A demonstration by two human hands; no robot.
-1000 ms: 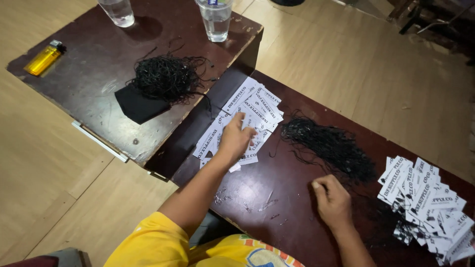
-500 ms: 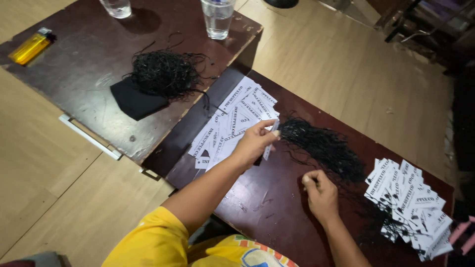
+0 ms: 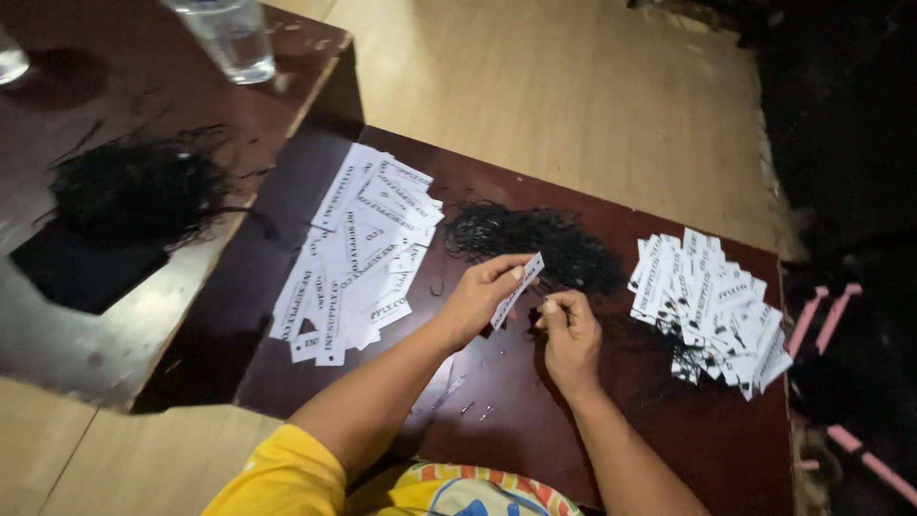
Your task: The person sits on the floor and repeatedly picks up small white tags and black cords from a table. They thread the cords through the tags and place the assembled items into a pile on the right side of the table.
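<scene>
Here, holding a small white paper tag (image 3: 516,290) up over the dark wooden table (image 3: 535,430), pinching it between thumb and fingertips of the left hand (image 3: 482,298). Right hand (image 3: 570,330) sitting just beside it, fingertips pressed together, probably nipping a thin black string, though too fine to confirm. Tag hanging tilted, just in front of the black string heap (image 3: 535,244).

Handling, as a judgement: tag looking very light, thin, bendy, easily creased; gripping best at one short end, leaving the other end free. Strings looking soft, limp, tangling readily; picking one best by a loose end.

Lying left of the hands: spread of loose white tags (image 3: 358,253). Lying right: second tag pile (image 3: 712,301), seemingly with strings mixed in. Sitting on the raised table at left: another black string clump (image 3: 134,186) on a dark flat piece, plus a clear glass (image 3: 229,36), cut off by the top edge.

Hard to make out: any hole in the tag, exact string in the right fingers, dark clutter at far right.
</scene>
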